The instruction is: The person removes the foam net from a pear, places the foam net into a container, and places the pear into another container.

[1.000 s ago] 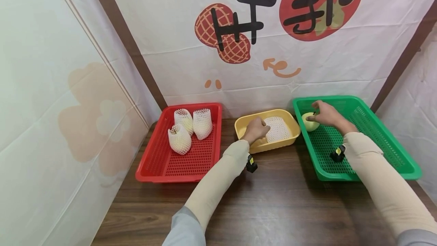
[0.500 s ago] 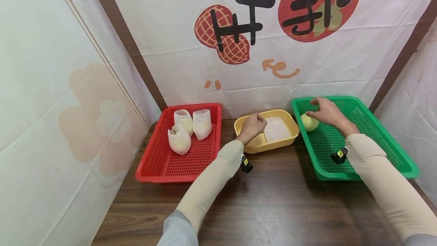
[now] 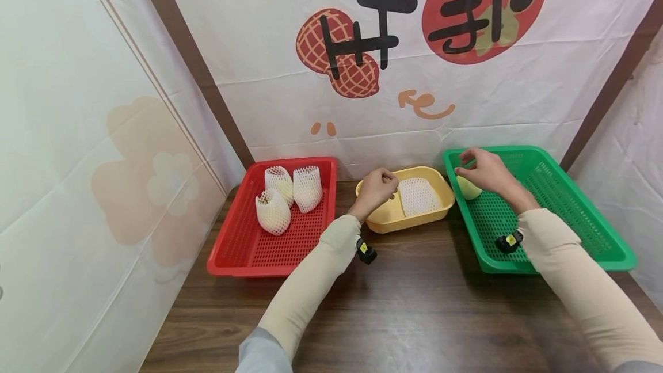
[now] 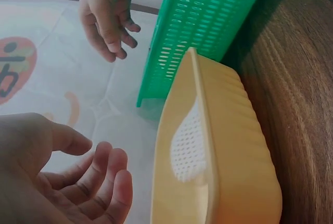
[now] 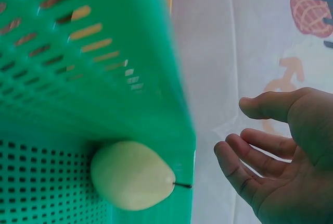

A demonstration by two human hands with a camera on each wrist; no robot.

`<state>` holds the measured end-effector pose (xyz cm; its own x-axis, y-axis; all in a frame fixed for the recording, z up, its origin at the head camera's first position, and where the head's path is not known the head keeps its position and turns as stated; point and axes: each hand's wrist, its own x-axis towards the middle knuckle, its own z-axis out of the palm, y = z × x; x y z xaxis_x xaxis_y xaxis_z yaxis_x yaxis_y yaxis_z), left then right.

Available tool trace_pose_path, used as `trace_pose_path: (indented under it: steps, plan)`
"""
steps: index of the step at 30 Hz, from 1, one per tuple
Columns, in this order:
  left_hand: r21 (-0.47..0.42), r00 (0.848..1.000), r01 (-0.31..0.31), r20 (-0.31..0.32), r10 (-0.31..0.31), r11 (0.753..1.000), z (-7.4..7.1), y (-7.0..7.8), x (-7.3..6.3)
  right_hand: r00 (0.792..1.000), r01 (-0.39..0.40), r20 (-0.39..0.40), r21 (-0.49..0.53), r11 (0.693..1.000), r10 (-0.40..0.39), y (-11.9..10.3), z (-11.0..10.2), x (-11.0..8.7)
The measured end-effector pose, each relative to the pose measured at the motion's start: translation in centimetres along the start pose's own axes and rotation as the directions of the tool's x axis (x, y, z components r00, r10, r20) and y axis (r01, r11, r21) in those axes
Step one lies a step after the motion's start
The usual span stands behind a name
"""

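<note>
My left hand (image 3: 377, 187) hovers over the left part of a yellow plastic basket (image 3: 387, 219). Its fingers are loosely bent with nothing between them, as the left wrist view shows. White foam fruit nets (image 3: 418, 195) lie in that basket, to the right of the hand. A pale yellow-green pear (image 5: 132, 176) rests in the far left corner of the green basket (image 3: 492, 214), its dark stem against the wall. Over it hangs my right hand (image 3: 487, 170), fingers relaxed, thumb and fingertips apart, holding nothing. In the head view this hand hides the pear's upper part.
A red basket (image 3: 266, 255) on the left holds three pears in foam nets (image 3: 273, 213). All the baskets stand on a dark wooden table (image 3: 414, 304), close to a printed cloth backdrop (image 3: 248, 96). The yellow one sits between the red and green ones.
My left hand has moved left and slightly up, away from the foam nets. My right hand has shifted slightly left and up above the pear. The pear stays in its corner.
</note>
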<state>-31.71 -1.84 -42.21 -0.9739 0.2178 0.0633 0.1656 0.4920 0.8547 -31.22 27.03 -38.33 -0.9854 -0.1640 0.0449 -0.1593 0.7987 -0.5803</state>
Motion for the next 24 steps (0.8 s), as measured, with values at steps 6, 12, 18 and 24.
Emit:
trace_pose_path:
  steps: [6, 12, 18, 24]
  plan:
    - [-0.025, 1.0, -0.012, -0.028, 0.011, 1.0, -0.8, 0.1, -0.4, 1.0, 0.017, -0.01, 0.028, 0.999, -0.017, -1.5, 0.7, -0.4]
    - [-0.036, 0.999, -0.016, -0.045, 0.015, 0.999, -1.4, 0.1, -0.8, 0.999, 0.028, -0.019, 0.043, 0.999, -0.028, -3.1, 1.6, -0.8]
    - [-0.041, 0.998, -0.017, -0.061, 0.014, 0.999, -2.1, -0.2, -1.0, 0.997, 0.061, -0.043, 0.065, 0.996, -0.058, -4.5, 2.5, -1.2]
    - [-0.018, 0.998, -0.017, -0.068, 0.016, 1.0, -2.9, -0.4, -1.4, 0.996, 0.074, -0.064, 0.089, 0.993, -0.069, -5.7, 3.7, -1.6]
